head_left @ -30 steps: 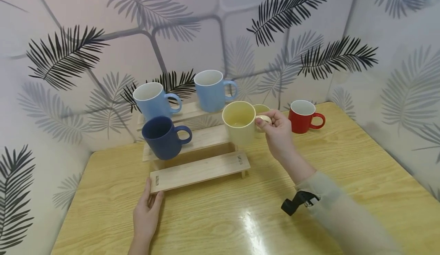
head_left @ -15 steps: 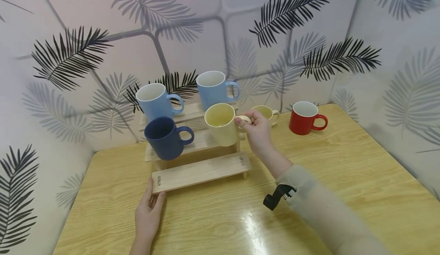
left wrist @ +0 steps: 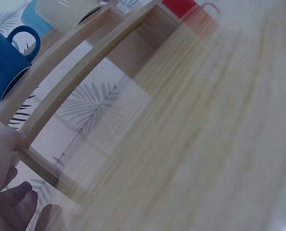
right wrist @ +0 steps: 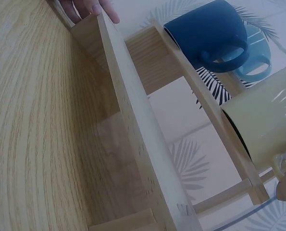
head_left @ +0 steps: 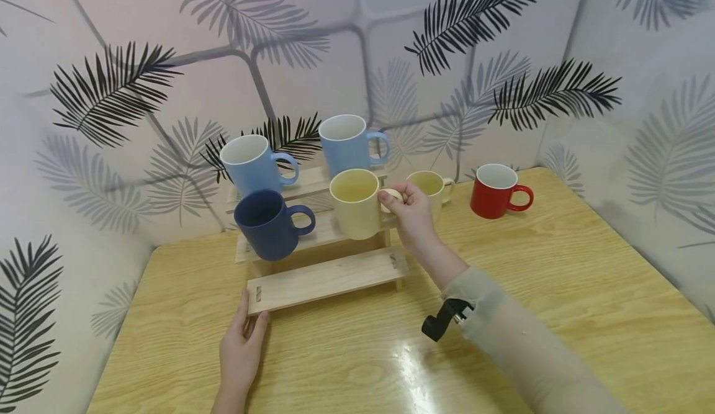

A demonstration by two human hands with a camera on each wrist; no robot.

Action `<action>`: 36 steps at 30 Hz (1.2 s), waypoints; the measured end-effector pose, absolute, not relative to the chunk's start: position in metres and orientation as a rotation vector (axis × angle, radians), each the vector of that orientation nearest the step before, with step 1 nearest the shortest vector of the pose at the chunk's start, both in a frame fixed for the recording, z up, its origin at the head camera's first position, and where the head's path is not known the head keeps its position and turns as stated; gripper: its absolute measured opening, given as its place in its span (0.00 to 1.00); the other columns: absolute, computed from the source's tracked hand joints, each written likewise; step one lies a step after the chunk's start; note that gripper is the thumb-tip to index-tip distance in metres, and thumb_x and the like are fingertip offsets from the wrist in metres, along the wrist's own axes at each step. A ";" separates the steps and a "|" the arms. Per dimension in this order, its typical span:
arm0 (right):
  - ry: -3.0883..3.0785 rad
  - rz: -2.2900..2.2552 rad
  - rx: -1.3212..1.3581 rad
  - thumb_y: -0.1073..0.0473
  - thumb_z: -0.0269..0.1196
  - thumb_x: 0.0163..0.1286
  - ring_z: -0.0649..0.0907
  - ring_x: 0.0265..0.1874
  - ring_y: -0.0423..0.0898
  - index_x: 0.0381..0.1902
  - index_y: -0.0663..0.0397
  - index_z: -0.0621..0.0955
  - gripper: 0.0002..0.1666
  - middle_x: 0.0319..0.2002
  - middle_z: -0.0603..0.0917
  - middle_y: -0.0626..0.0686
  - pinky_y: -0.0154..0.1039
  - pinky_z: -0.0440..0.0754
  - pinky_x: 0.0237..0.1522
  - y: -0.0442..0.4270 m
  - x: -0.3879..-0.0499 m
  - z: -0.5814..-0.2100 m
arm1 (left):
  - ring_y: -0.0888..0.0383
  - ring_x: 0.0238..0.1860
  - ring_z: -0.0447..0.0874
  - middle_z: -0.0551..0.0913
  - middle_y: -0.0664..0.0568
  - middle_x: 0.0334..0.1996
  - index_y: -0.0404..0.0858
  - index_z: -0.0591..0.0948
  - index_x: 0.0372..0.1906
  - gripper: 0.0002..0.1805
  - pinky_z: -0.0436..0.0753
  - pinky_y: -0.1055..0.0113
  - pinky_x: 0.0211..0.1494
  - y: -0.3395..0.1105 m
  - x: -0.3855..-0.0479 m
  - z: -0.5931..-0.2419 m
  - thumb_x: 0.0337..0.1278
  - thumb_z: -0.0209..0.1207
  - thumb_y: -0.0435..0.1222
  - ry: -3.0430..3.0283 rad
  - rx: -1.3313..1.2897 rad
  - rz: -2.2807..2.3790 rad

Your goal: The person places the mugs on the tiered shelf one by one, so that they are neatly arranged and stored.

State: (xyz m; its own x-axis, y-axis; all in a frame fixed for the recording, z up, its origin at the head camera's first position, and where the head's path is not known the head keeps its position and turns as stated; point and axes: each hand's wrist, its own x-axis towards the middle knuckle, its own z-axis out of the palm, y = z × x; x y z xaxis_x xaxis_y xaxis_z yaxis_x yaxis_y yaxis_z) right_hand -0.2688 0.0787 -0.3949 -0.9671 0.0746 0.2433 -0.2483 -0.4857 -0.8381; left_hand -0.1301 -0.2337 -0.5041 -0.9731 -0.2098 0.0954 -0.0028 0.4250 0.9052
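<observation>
Clearly, I see glossy, pale-yellow mug (head_left: 355, 210) upright, right hand (head_left: 414, 215) pinching handle (head_left: 391, 207), left hand (head_left: 241, 349) gripping wooden rack (head_left: 329, 282) at near left

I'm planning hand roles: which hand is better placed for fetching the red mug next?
Probably the right: the right hand is nearer the red mug, though it must first release its yellow mug. The left hand holds the wooden rack's left end.

Wears a pale grey-beige right sleeve (head_left: 519, 339), long, plain and softly creased toward the cuff (head_left: 462, 282). Carries 1 black wrist mount (head_left: 438, 324) there, strap-like, with a blunt, rounded lower end and a small silvery metal piece (head_left: 460, 316). Has the left hand (head_left: 242, 344) and right hand (head_left: 412, 216) bare.
</observation>
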 end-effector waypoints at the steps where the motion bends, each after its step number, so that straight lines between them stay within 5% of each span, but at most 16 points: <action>1: -1.480 2.544 0.263 0.76 0.59 0.64 0.78 0.28 0.38 0.27 0.53 0.78 0.13 0.26 0.82 0.47 0.26 0.79 0.32 0.079 -0.269 -0.396 | 0.48 0.69 0.57 0.53 0.47 0.73 0.43 0.52 0.75 0.38 0.66 0.82 0.58 -0.234 -0.130 -0.504 0.67 0.55 0.47 -2.482 0.188 -1.577; 13: -1.721 2.377 0.354 0.70 0.60 0.67 0.75 0.31 0.38 0.37 0.63 0.76 0.02 0.29 0.79 0.46 0.27 0.76 0.35 0.085 -0.270 -0.396 | 0.48 0.69 0.58 0.54 0.45 0.72 0.42 0.53 0.74 0.38 0.67 0.81 0.58 -0.233 -0.131 -0.501 0.67 0.55 0.46 -2.469 0.191 -1.576; 24: -2.044 2.185 0.501 0.61 0.57 0.72 0.74 0.46 0.44 0.56 0.69 0.69 0.21 0.48 0.75 0.54 0.34 0.74 0.48 0.111 -0.272 -0.399 | 0.49 0.68 0.60 0.54 0.45 0.72 0.44 0.53 0.75 0.37 0.67 0.81 0.58 -0.231 -0.129 -0.499 0.67 0.55 0.45 -2.488 0.209 -1.563; 29: -2.025 2.114 0.499 0.61 0.51 0.76 0.72 0.52 0.48 0.58 0.72 0.67 0.20 0.57 0.70 0.67 0.39 0.71 0.56 0.131 -0.279 -0.404 | 0.49 0.68 0.60 0.53 0.46 0.73 0.44 0.53 0.75 0.37 0.67 0.81 0.58 -0.232 -0.129 -0.498 0.67 0.55 0.46 -2.487 0.201 -1.569; 36: -2.248 1.732 0.311 0.64 0.55 0.72 0.72 0.54 0.56 0.58 0.70 0.70 0.20 0.57 0.70 0.65 0.47 0.70 0.60 0.164 -0.296 -0.418 | 0.49 0.68 0.59 0.52 0.48 0.73 0.45 0.51 0.75 0.38 0.66 0.83 0.57 -0.233 -0.129 -0.500 0.67 0.55 0.47 -2.495 0.208 -1.587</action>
